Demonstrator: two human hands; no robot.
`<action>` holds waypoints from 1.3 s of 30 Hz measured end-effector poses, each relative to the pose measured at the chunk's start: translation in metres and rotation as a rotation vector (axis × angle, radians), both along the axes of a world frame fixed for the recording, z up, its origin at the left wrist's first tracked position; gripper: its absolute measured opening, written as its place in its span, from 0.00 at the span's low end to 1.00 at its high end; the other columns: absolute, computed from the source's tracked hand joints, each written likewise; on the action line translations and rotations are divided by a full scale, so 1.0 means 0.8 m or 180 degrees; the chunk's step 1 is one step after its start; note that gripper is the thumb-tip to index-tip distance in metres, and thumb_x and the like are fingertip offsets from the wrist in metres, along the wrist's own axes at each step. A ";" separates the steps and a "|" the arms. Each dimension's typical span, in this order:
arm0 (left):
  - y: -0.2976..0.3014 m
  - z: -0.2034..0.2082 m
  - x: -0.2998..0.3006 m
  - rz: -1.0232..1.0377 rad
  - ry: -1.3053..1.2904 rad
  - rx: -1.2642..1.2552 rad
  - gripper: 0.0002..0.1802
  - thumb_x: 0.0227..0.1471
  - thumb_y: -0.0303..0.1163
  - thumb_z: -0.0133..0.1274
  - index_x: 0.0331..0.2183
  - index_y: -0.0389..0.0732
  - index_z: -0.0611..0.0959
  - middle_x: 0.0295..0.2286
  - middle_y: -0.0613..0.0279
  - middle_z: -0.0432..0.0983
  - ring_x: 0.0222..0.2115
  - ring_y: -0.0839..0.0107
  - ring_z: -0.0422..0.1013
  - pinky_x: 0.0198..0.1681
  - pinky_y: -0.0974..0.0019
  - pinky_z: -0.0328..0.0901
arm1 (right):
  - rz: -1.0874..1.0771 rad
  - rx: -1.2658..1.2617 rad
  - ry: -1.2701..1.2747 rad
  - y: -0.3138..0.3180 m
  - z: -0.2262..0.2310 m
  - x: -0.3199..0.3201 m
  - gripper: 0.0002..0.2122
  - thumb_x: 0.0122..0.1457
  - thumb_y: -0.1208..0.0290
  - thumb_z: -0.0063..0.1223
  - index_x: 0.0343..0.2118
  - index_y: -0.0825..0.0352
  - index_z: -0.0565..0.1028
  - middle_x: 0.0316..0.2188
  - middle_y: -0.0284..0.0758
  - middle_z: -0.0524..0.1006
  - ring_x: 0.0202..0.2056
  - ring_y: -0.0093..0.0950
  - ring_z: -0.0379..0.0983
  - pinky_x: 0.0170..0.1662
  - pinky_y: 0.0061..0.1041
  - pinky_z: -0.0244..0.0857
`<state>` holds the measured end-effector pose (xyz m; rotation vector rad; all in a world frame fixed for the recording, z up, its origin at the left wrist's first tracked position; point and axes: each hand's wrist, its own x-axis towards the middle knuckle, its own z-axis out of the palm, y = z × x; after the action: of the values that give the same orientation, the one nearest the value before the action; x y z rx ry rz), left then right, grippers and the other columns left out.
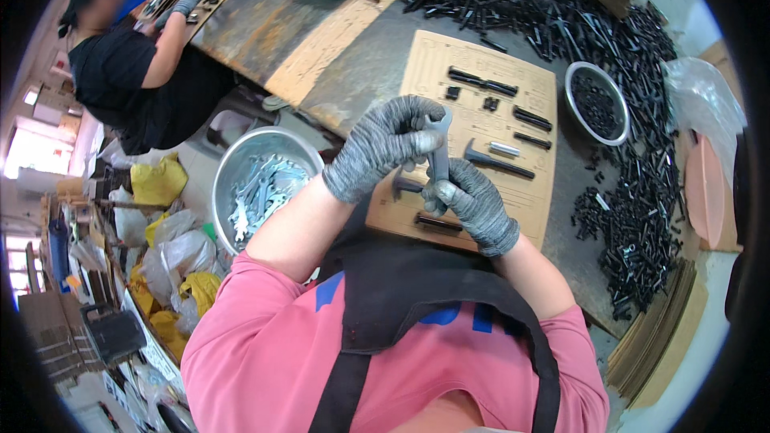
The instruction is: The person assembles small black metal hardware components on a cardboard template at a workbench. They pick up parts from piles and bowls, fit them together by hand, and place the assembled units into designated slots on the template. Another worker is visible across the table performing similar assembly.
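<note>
Both grey-gloved hands, left hand (383, 147) and right hand (475, 204), grip a flat silver metal wrench (439, 156) above the brown cardboard backing card (481, 124) on the desk. Step looks like seating it; next it needs aligning to a free slot just below the hands.

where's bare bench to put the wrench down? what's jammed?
Free: bare grey bench between the cardboard strip and the cardboard card; also the card's upper left corner. Crowded: black parts right of the card, around the small bowl, and along the far edge. Both hands hold the wrench.
</note>
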<state>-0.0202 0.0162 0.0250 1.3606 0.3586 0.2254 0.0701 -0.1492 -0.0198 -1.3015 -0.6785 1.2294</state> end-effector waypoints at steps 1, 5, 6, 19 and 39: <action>-0.010 -0.009 0.004 -0.0002 -0.0180 -0.0025 0.23 0.41 0.33 0.59 0.41 0.39 0.75 0.29 0.66 0.72 0.25 0.81 0.68 0.24 0.80 0.63 | -0.0112 0.0185 0.0187 -0.008 -0.002 0.002 0.17 0.56 0.61 0.47 0.43 0.68 0.68 0.30 0.35 0.72 0.28 0.22 0.69 0.35 0.20 0.65; -0.036 -0.043 0.014 -0.0561 0.0155 0.0063 0.19 0.45 0.37 0.56 0.39 0.39 0.76 0.29 0.66 0.72 0.30 0.79 0.67 0.31 0.76 0.65 | -0.0278 0.0489 0.0280 -0.028 -0.017 0.010 0.17 0.57 0.60 0.45 0.43 0.69 0.68 0.28 0.34 0.72 0.26 0.21 0.69 0.31 0.19 0.65; -0.038 -0.047 0.017 -0.0520 0.0214 0.0210 0.17 0.46 0.36 0.56 0.38 0.39 0.76 0.28 0.66 0.72 0.29 0.79 0.67 0.31 0.76 0.65 | -0.0401 0.0470 0.0279 -0.031 -0.021 0.007 0.18 0.58 0.60 0.44 0.44 0.69 0.68 0.27 0.34 0.73 0.27 0.21 0.69 0.31 0.19 0.66; -0.020 -0.031 0.035 -0.0190 0.0501 -0.0437 0.17 0.52 0.40 0.47 0.36 0.35 0.77 0.18 0.63 0.72 0.15 0.80 0.68 0.17 0.81 0.62 | -0.0992 0.0414 0.0862 -0.039 -0.025 0.018 0.25 0.55 0.56 0.48 0.49 0.70 0.63 0.36 0.40 0.72 0.36 0.32 0.73 0.34 0.24 0.70; 0.124 -0.233 -0.255 0.0381 0.3260 0.2292 0.19 0.44 0.43 0.52 0.37 0.42 0.78 0.32 0.51 0.76 0.35 0.56 0.71 0.41 0.60 0.63 | -0.1747 -0.0081 0.0184 -0.189 -0.067 0.059 0.19 0.48 0.64 0.56 0.40 0.68 0.67 0.24 0.33 0.72 0.15 0.17 0.63 0.15 0.11 0.53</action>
<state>-0.2246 0.1157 -0.1617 2.1055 1.3045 -0.3097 0.1177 -0.3008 -0.0735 -1.3502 -0.2343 0.8220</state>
